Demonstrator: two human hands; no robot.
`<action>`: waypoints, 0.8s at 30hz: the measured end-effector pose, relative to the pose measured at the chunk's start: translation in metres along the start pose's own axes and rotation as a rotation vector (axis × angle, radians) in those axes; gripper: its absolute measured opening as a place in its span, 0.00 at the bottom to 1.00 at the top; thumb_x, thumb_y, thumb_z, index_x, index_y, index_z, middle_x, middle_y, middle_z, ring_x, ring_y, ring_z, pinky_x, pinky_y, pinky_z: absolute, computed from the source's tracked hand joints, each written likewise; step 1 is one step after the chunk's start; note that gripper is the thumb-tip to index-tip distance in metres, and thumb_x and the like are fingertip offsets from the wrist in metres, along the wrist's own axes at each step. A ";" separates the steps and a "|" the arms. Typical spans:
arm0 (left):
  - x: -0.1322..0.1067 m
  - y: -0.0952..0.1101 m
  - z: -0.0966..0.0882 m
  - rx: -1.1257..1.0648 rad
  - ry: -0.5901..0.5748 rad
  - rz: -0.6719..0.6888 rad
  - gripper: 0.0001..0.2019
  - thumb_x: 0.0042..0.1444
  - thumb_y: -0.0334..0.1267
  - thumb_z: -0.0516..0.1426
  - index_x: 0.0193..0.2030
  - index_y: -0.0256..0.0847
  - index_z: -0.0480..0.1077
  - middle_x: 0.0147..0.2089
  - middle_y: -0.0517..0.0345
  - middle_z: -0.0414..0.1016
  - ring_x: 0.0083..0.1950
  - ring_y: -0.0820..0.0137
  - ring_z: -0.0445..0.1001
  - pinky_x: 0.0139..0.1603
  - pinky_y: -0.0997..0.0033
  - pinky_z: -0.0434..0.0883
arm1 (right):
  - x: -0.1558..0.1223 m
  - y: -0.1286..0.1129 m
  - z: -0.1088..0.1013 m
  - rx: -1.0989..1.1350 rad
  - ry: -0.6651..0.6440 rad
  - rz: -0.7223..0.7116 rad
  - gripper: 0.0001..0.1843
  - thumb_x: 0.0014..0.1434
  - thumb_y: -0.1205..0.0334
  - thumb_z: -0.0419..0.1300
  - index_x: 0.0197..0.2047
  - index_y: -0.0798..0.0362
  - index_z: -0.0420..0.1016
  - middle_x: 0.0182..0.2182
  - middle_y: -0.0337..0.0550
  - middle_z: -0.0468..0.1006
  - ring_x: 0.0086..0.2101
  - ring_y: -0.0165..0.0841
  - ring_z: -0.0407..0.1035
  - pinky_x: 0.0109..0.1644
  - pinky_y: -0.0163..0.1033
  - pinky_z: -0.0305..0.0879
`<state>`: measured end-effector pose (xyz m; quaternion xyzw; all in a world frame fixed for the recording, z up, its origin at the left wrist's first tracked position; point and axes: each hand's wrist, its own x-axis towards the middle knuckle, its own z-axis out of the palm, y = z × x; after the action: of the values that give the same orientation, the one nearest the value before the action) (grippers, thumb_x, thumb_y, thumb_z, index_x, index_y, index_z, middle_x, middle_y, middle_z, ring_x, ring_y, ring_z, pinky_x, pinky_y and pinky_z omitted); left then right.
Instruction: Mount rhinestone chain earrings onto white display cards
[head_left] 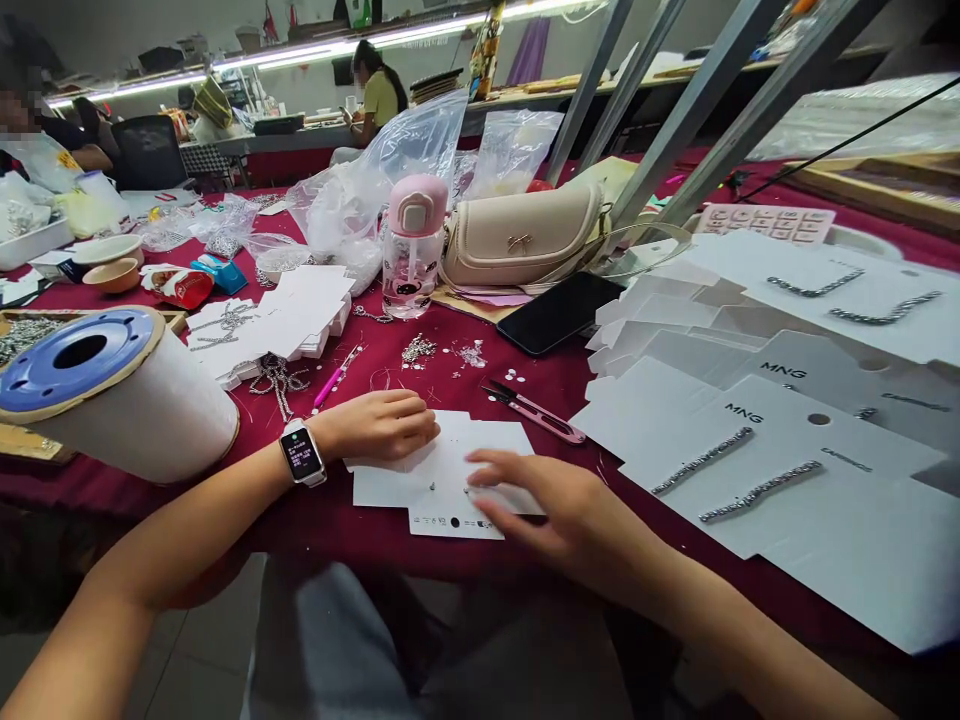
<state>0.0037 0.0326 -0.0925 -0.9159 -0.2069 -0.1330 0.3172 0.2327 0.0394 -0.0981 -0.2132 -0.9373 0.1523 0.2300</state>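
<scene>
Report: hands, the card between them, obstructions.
Left hand curled at white card's edge, right hand open over it. Card flat, small print showing. Pink snips nearby, clear of both hands.

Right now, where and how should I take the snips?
Probably by the pink handle end, coming from the near side with the right grip. The snips lie flat and slantwise beyond it, with the handle end to the right and the dark blades pointing away to the left.
</scene>
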 end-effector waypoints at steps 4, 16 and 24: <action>-0.002 0.001 0.002 -0.009 0.032 -0.034 0.06 0.56 0.29 0.50 0.35 0.34 0.68 0.33 0.57 0.72 0.34 0.73 0.70 0.38 0.72 0.71 | 0.036 0.011 0.001 0.266 -0.232 0.387 0.12 0.54 0.58 0.53 0.42 0.52 0.68 0.23 0.35 0.75 0.25 0.27 0.69 0.30 0.31 0.62; -0.007 0.003 0.008 -0.033 0.089 -0.092 0.06 0.54 0.29 0.50 0.29 0.35 0.67 0.28 0.58 0.71 0.31 0.74 0.70 0.37 0.73 0.71 | 0.063 0.010 0.030 0.468 -0.206 0.660 0.08 0.42 0.62 0.55 0.26 0.55 0.72 0.15 0.33 0.64 0.19 0.24 0.56 0.22 0.30 0.50; -0.009 -0.001 0.003 -0.070 0.104 -0.088 0.08 0.56 0.29 0.49 0.32 0.34 0.68 0.30 0.56 0.73 0.32 0.74 0.70 0.37 0.73 0.72 | 0.061 0.005 0.039 0.478 -0.114 0.668 0.12 0.44 0.57 0.54 0.29 0.54 0.75 0.14 0.33 0.62 0.18 0.23 0.54 0.20 0.29 0.46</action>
<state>-0.0043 0.0330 -0.0979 -0.9083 -0.2252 -0.2014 0.2893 0.1659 0.0656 -0.1104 -0.4376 -0.7661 0.4433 0.1585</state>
